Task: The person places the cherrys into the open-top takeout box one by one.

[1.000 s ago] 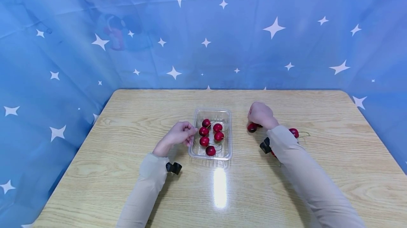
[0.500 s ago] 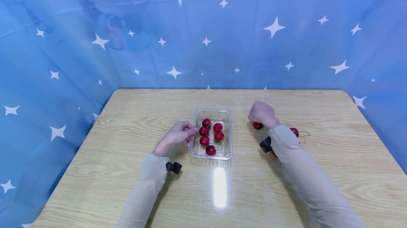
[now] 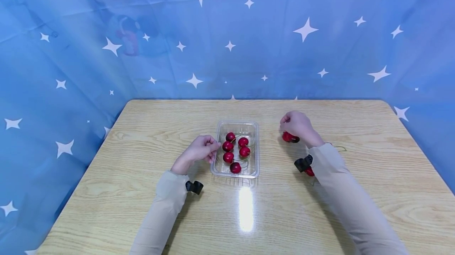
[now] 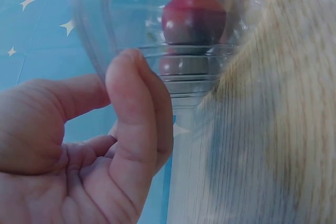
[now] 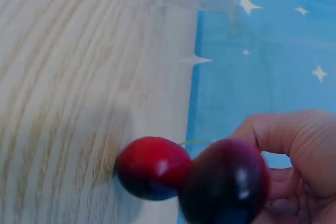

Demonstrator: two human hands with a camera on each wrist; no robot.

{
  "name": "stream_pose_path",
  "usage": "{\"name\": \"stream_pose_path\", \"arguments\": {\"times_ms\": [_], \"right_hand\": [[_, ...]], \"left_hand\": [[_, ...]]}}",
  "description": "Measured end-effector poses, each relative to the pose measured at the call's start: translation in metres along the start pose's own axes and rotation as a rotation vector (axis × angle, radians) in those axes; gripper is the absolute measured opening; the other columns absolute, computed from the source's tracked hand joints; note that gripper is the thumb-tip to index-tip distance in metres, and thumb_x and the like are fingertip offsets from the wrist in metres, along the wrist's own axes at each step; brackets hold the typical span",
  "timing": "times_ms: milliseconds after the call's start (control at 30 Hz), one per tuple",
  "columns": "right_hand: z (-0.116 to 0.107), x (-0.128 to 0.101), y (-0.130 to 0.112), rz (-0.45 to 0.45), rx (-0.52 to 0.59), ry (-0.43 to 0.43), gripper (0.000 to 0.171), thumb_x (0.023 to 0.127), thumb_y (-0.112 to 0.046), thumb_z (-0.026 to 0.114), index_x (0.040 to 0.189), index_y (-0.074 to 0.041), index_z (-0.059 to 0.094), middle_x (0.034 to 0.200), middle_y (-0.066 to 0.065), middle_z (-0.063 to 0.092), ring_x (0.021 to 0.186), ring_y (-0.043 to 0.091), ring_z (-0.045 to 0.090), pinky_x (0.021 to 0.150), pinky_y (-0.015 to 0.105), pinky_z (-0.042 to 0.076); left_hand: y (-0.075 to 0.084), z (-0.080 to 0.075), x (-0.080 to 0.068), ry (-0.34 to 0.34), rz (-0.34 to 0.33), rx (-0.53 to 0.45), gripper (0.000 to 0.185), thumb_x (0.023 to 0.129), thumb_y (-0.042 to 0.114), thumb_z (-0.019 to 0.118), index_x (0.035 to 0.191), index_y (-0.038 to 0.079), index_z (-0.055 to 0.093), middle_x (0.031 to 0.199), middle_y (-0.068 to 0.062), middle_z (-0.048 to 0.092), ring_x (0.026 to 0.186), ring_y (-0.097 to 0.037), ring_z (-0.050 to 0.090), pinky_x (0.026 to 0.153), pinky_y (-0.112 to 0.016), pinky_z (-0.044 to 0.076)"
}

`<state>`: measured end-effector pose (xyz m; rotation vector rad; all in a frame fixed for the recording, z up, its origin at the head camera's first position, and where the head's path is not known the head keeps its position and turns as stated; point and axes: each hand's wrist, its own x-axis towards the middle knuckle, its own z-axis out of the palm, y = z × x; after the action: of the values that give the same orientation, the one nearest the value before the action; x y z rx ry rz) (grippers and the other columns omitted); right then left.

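— Cherries (image 3: 290,137) up in the right hand (image 3: 298,125), two of them, one bright red and one darker, held just above the worktop (image 3: 142,215) to the right of the tray (image 3: 253,172). The wrist view shows them side by side, touching, against the curled fingers (image 5: 294,140).

— And the left hand (image 3: 199,151)?

— It sits at the tray's left wall, fingers curled in. From the wrist view the fingertips (image 4: 137,114) lie right against the clear plastic; whether they press it or merely touch it, I cannot tell. Nothing is pinched or wrapped that I can see.

— What's in the tray?

— Five loose cherries (image 3: 236,151), red, lying on its floor with thin stems showing here and there. One cherry (image 3: 235,167) lies nearest the person, by the front wall.

— Anything else out on the worktop?

— One more red cherry (image 3: 310,172) peeks out beside the right sleeve (image 3: 341,191), next to the black wrist camera (image 3: 302,163). A thin green stem (image 3: 339,148) shows just past the sleeve. Behind it all hangs the blue cloth (image 3: 227,33) with white stars.
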<state>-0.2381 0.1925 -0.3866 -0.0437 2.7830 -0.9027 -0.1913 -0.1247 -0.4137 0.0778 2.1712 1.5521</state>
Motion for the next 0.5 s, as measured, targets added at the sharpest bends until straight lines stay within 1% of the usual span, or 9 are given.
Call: {"name": "stream_pose_path", "arguments": {"times_ms": [67,200,333,433,500], "right_hand": [[0.0,-0.002,-0.001,0.004,0.028,0.015,0.017,0.09,-0.011,0.055,0.098,0.002,0.062,0.095,0.016,0.06,0.078,0.025,0.053,0.066,0.032,0.045],[-0.002,-0.006,-0.006,0.014,0.105,0.045,0.016,0.089,-0.01,0.054,0.098,0.002,0.061,0.093,0.015,0.059,0.076,0.025,0.05,0.064,0.031,0.043],[-0.004,-0.011,-0.01,-0.001,0.19,0.08,0.017,0.089,-0.008,0.054,0.099,0.003,0.061,0.096,0.016,0.058,0.079,0.024,0.048,0.064,0.03,0.041],[-0.006,-0.014,-0.013,-0.009,0.25,0.085,0.018,0.09,-0.01,0.056,0.101,0.003,0.062,0.101,0.017,0.057,0.082,0.025,0.047,0.066,0.03,0.042],[-0.007,-0.016,-0.015,-0.004,0.3,0.07,0.02,0.09,-0.012,0.058,0.102,0.003,0.062,0.103,0.015,0.057,0.083,0.023,0.049,0.068,0.03,0.044]], "left_hand": [[-0.001,0.0,0.001,0.001,-0.003,-0.001,0.014,0.095,0.011,0.055,0.089,-0.001,0.052,0.06,-0.003,0.054,0.047,-0.011,0.053,0.045,-0.02,0.05],[-0.001,0.0,0.001,0.004,-0.008,-0.003,0.014,0.095,0.011,0.055,0.09,-0.002,0.052,0.061,-0.004,0.054,0.047,-0.011,0.053,0.046,-0.021,0.051],[0.0,0.0,0.0,0.006,-0.005,-0.007,0.014,0.095,0.011,0.055,0.089,-0.001,0.052,0.06,-0.003,0.054,0.047,-0.011,0.053,0.045,-0.02,0.05],[0.0,0.0,0.0,0.006,-0.002,-0.007,0.014,0.095,0.011,0.054,0.089,-0.001,0.052,0.061,-0.003,0.053,0.047,-0.011,0.053,0.045,-0.02,0.05],[0.001,0.0,0.0,0.007,-0.002,-0.008,0.014,0.095,0.011,0.054,0.089,-0.001,0.052,0.061,-0.004,0.053,0.047,-0.011,0.053,0.045,-0.02,0.05]]}}
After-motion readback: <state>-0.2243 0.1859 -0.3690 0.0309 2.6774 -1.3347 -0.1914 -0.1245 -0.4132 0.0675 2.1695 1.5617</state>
